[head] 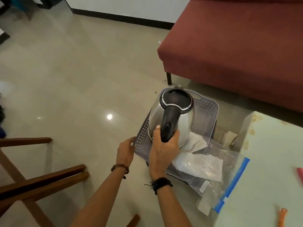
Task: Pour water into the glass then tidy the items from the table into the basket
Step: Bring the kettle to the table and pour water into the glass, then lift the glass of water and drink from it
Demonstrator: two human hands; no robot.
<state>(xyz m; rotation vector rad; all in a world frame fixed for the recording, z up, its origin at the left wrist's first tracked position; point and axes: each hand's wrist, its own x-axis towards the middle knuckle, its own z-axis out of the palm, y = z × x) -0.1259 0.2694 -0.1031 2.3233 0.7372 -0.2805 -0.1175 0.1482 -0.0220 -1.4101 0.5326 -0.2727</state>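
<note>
A steel kettle (pixel 186 122) with a black lid and handle hangs over a grey perforated plastic basket (pixel 206 108) standing on the floor. My right hand (pixel 164 148) grips the kettle's black handle from below. My left hand (pixel 125 150) holds the basket's near left rim. Inside the basket lie white papers (pixel 196 142) and a clear zip bag (pixel 229 176) with a blue seal, which sticks out over the basket's near right edge. No glass is in view.
A pale table (pixel 270 161) fills the lower right, with an orange item (pixel 282 217) and a pink item (pixel 300 172) on it. A red sofa (pixel 237 46) stands behind the basket. Wooden chair legs (pixel 41 176) are at the lower left on the tiled floor.
</note>
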